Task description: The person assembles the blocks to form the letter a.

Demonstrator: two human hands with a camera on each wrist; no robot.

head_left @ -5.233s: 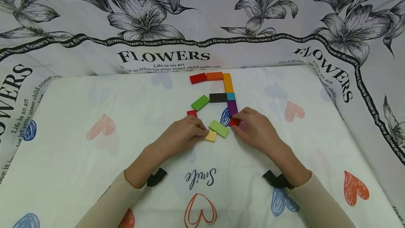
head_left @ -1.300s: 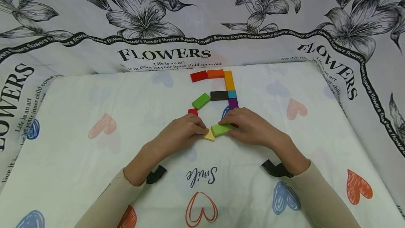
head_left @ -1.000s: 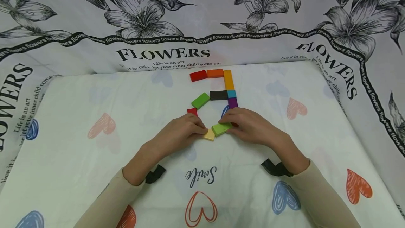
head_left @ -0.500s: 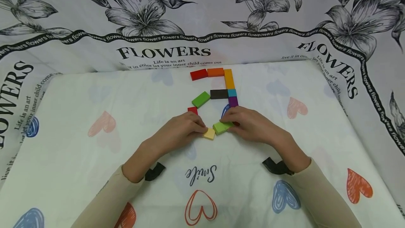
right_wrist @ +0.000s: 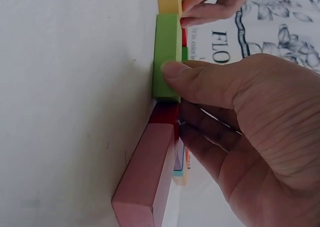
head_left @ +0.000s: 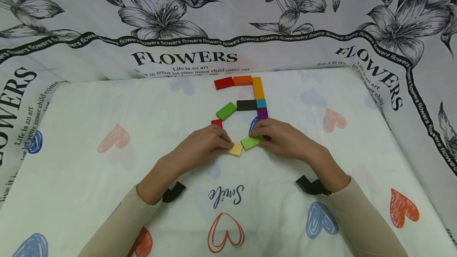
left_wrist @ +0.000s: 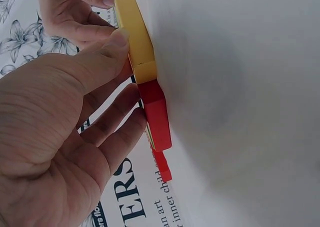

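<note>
In the head view my left hand (head_left: 200, 146) pinches a pale yellow block (head_left: 235, 150) lying on the cloth. The left wrist view shows its thumb on that block and other fingers along a red block (left_wrist: 159, 119) butted against it. My right hand (head_left: 287, 140) pinches a lime green block (head_left: 250, 142), thumb on its near side. Its left end sits close to the yellow block. Beyond its other end, in the right wrist view, are a dark red block (right_wrist: 165, 114) and a pink block (right_wrist: 145, 177), the pink one hidden from the head view by my hand.
The row runs on through a purple block (head_left: 262, 113), a small blue block (head_left: 261, 103) and an amber block (head_left: 258, 87). A black block (head_left: 246, 105) and a green block (head_left: 226, 111) bridge the middle. Orange (head_left: 242, 80) and red (head_left: 223, 83) blocks lie at the far end.
My right hand has moved from the red block below the purple one to the lime block, which has turned so its right end points up and away. My left hand stays at the yellow block.
</note>
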